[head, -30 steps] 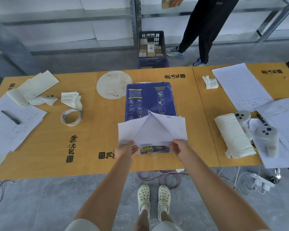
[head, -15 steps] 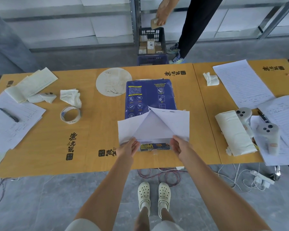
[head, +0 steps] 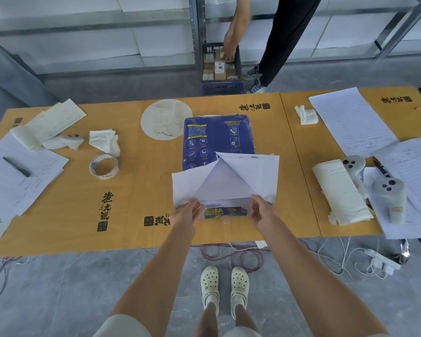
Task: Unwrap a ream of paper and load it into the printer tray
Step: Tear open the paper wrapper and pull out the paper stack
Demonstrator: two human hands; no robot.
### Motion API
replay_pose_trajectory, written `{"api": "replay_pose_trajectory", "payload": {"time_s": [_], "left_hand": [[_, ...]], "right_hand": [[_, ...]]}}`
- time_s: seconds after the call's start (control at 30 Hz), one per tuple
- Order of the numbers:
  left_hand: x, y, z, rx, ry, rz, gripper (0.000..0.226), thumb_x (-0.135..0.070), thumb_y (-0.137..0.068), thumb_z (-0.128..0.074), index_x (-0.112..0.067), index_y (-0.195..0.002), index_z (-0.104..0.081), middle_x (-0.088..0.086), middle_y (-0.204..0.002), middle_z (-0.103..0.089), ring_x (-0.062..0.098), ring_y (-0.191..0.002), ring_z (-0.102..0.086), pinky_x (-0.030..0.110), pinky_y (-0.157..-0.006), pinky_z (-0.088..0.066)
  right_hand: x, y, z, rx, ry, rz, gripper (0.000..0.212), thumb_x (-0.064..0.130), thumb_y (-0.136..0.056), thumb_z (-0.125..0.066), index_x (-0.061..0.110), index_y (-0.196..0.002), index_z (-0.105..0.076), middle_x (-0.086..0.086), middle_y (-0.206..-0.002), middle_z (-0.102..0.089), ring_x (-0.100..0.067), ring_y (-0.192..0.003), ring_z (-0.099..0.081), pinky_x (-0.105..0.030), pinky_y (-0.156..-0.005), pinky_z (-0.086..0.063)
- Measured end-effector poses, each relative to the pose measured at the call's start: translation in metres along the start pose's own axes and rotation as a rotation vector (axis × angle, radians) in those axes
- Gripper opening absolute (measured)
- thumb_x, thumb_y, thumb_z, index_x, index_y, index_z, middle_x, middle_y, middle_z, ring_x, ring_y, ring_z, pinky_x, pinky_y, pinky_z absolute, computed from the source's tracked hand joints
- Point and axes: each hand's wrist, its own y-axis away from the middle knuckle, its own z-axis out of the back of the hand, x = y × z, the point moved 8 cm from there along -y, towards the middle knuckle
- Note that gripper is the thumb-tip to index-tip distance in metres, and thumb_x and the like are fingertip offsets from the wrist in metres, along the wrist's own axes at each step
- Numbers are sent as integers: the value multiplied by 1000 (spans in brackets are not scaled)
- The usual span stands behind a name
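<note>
The ream of paper [head: 216,139] lies flat at the middle of the yellow table [head: 136,190], its dark blue wrapper still closed at the far end and opened at the near end, where 2 white flaps [head: 253,176] are folded up and back in a triangle. The left hand [head: 188,212] pinches the lower edge of the left flap, fingers [head: 197,207] closed on the wrapper paper; the right hand [head: 261,210] grips the lower edge of the right flap the same way. Between the 2 hands the near end face of the ream shows a blue and yellow label that reads "A4" and "70". The top of the wrapper carries rows of small white icons and a yellow heading too small to read. Large black Chinese characters are printed on the table beside the ream. Both forearms reach forward from the lower edge of the view, nearly straight, wrists just above the table edge. A tape roll [head: 104,165] sits well left of the ream, and 2 grey game controllers [head: 374,181] lie well right.
</note>
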Motion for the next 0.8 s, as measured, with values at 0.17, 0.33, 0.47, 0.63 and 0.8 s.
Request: {"api": "replay_pose_trajectory", "payload": {"time_s": [0.17,0.33,0.47,0.63,0.8], "left_hand": [[-1,5,3,-16,3,-14,12,-6,-72,-76,1,-72,-66,12,-74,-70,19,-68,-70,29,-68,-60],[5,7,10,-15,-23,-12,13,-2,-73,-74,5,-81,-67,15,-74,-69,17,-57,-69,25,-56,-59],[16,7,22,-5,-47,0,15,-2,-73,-74,6,-84,-68,16,-76,-69,19,-68,-68,25,-58,-59],[26,9,38,84,-117,34,7,-1,-77,-70,4,-76,-64,16,-69,-69,20,-58,-69,25,-53,-59],[34,11,49,188,-204,79,15,-2,-77,-69,7,-88,-63,21,-82,-66,25,-61,-69,26,-49,-58]], "right_hand": [[-1,5,4,13,13,-3,24,16,-83,-67,11,-65,-52,2,-42,-52,-2,-26,-45,-12,-31,-39],[-6,6,9,10,34,27,33,15,-84,-65,13,-59,-43,6,-25,-44,-3,-20,-39,-11,-28,-34],[-19,10,23,3,51,-4,34,17,-80,-69,11,-58,-44,-2,-46,-50,-7,-32,-46,-12,-30,-37],[-31,17,41,42,113,-37,32,16,-78,-71,11,-59,-46,-2,-50,-50,-12,-50,-48,-15,-33,-42],[-41,19,56,93,159,-74,24,16,-78,-72,9,-64,-53,-2,-57,-53,-11,-45,-57,-16,-36,-45]]}}
